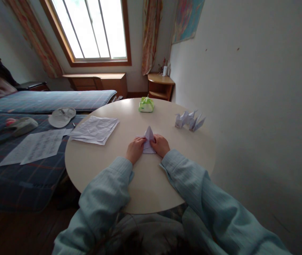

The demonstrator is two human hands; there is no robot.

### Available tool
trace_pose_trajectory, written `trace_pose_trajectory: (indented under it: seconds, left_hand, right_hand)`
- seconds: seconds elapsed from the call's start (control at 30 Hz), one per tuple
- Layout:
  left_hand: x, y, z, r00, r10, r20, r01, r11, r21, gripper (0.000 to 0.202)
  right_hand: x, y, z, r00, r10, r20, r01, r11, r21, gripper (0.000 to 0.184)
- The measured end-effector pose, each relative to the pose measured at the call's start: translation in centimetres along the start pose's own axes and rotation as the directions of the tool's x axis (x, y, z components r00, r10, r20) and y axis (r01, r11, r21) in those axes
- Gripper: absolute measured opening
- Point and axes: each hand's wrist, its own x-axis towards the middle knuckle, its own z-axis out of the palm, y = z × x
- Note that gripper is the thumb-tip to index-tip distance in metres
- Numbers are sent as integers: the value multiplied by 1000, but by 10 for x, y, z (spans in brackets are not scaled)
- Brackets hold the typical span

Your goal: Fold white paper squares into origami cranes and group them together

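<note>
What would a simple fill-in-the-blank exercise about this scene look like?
1. The left grip and the right grip both hold a folded piece of ____.
2. Seen in the picture, the loose sheets on the table lie to the ____ of that piece.
3. The folded shapes stand toward the table's ____ side.
4. The pack at the far edge is white and ____.

Missing words: paper; left; right; green.

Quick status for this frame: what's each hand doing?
Left hand: closed, holding the pointed, folded white paper by its left side.
Right hand: closed, holding its right side.
</note>
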Motion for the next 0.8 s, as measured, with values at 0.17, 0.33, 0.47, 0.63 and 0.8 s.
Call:
trace_pose_trajectory:
  seconds: [0.17,0.33,0.47,0.63,0.8]
  left_hand:
    - [-1,3,1,997,77,3,-76,996,-47,26]
    - [-1,7,-3,996,-81,21,83,992,-97,27]
    - [1,6,-3,980,-194,44,197,976,-96,30]
    - [1,2,1,987,-150,52,157,976,-150,23]
    - [1,-1,4,997,-46,68,59,976,-208,19]
  right_hand:
    - [1,3,4,1000,-7,-21,7,1000,1,22]
    - [0,4,1,1000,13,-5,-13,999,-32,19]
    - [0,4,-2,999,51,11,-51,997,-53,19]
    - [1,5,-1,998,69,4,-69,997,-46,20]
    - [3,7,1,995,98,-1,-98,995,-17,21]
